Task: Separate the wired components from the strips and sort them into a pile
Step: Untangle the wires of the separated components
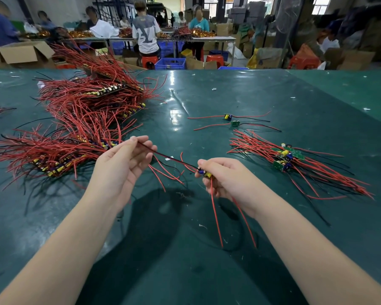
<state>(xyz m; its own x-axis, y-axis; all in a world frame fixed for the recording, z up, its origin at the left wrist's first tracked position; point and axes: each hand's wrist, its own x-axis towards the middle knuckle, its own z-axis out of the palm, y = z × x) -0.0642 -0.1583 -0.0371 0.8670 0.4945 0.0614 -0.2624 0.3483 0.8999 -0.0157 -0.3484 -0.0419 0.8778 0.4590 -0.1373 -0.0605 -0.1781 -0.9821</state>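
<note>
**Observer 1:** Wired component [204, 173] location, head view: held above the green table [273, 95] just right of centre, at about 5 o'clock from the frame's middle. The right hand [220, 177] has its fingers curled round the small board, thumb and forefinger pinching it. The left hand [123, 159] pinches the far end of one dark lead [169, 156] between thumb and forefinger, the other fingers loosely curled. That lead runs taut between the two hands.

**Observer 2:** Handling properties?

**Observer 1:** Judged light: one pinch carries it. The board looks stiff; the leads are limp, and the red ones droop from the right hand toward 6 o'clock. Expect them to snag on neighbours. The solder joints are probably the weak point, so take hold at the board edges, not by a wire alone.

**Observer 2:** Source stock?

**Observer 1:** Unseparated strips [75, 119] lie heaped at 9 to 10 o'clock, red wires bristling outward, near the left hand. Judged springy and tangle-prone; lift by the strip, not the wires.

**Observer 2:** Destination?

**Observer 1:** The sorted pile [286, 157] lies at 3 o'clock, well apart from the heap, boards clustered and leads fanned. Two loose components [231, 119] lie beyond it, toward 1 o'clock. Other workers sit at a far table at 12 o'clock.
</note>
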